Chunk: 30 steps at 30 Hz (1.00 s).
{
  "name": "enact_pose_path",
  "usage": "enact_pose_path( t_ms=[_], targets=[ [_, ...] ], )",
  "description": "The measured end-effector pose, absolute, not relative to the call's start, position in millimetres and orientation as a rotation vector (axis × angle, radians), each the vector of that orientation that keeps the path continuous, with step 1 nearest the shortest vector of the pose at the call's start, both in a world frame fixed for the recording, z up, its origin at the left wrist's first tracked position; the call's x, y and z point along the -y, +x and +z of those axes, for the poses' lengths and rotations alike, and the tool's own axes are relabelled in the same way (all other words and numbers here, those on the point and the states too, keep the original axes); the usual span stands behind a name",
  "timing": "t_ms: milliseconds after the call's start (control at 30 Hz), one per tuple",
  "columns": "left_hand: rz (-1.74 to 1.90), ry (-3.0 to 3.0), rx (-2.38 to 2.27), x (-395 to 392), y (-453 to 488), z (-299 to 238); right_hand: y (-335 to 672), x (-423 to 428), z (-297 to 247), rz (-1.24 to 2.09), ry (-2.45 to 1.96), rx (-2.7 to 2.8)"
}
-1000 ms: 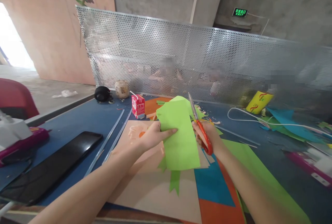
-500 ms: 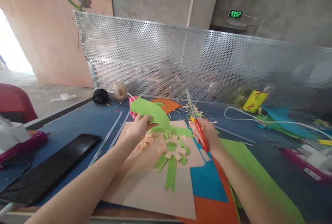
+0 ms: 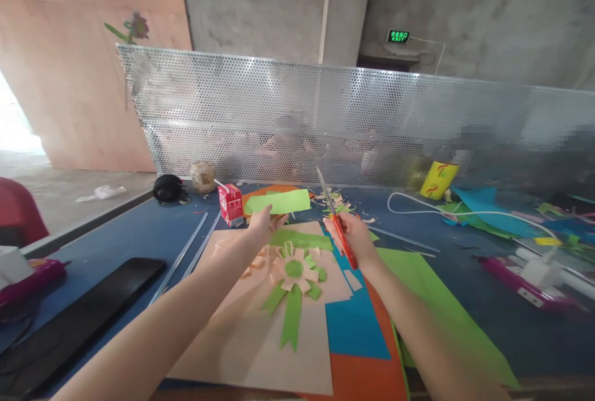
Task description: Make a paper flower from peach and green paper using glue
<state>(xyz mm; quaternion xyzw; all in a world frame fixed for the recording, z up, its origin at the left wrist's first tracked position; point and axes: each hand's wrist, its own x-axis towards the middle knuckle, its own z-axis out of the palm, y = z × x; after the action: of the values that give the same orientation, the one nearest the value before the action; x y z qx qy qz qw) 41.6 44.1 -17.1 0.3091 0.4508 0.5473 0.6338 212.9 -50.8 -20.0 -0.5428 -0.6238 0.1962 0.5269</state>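
My left hand (image 3: 264, 230) pinches a piece of light green paper (image 3: 284, 202), raised above the far side of the table. In my right hand (image 3: 361, 241) are scissors with red handles (image 3: 342, 238), their blades together and pointing up and away, apart from the paper. Between my forearms a rosette (image 3: 294, 269) of peach petals, green centre and green ribbon tails lies on a large peach sheet (image 3: 260, 351). Just beyond the rosette is a green paper strip (image 3: 302, 240). Small peach cut pieces (image 3: 253, 264) lie left of it, partly behind my left arm.
Blue (image 3: 357, 333), orange (image 3: 367, 376) and green sheets (image 3: 446, 302) lie to the right. A red drink carton (image 3: 230, 205) stands behind my left hand, near paper scraps (image 3: 341, 202). A phone (image 3: 93, 320) lies left; a power strip (image 3: 525, 283) lies right. A perforated metal screen (image 3: 260, 110) borders the back.
The green paper in my left hand has turned from a drooping curve to a flatter, level strip, uncovering the drink carton. The scissors stay in my right hand. The view has shifted slightly.
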Motion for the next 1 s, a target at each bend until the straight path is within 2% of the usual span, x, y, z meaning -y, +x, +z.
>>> enact_pose_path(
  t_ms=[300,533,733,1000],
  targets=[
    [0.922,1.239,-1.181,-35.9,7.6,-20.6,215.7,46.9,-20.7,0.443,-1.235,1.52],
    [0.6,2.296,-1.395,-51.1,-0.7,-28.1,219.2,39.5,-27.2,0.391,-1.241,1.503],
    [0.497,2.51,-1.506,-54.5,-4.5,-35.8,218.4,38.4,-27.6,0.401,-1.245,1.502],
    [0.633,2.374,-1.581,-57.8,-8.0,-41.6,222.1,33.2,-34.9,0.368,-1.272,1.518]
  ],
)
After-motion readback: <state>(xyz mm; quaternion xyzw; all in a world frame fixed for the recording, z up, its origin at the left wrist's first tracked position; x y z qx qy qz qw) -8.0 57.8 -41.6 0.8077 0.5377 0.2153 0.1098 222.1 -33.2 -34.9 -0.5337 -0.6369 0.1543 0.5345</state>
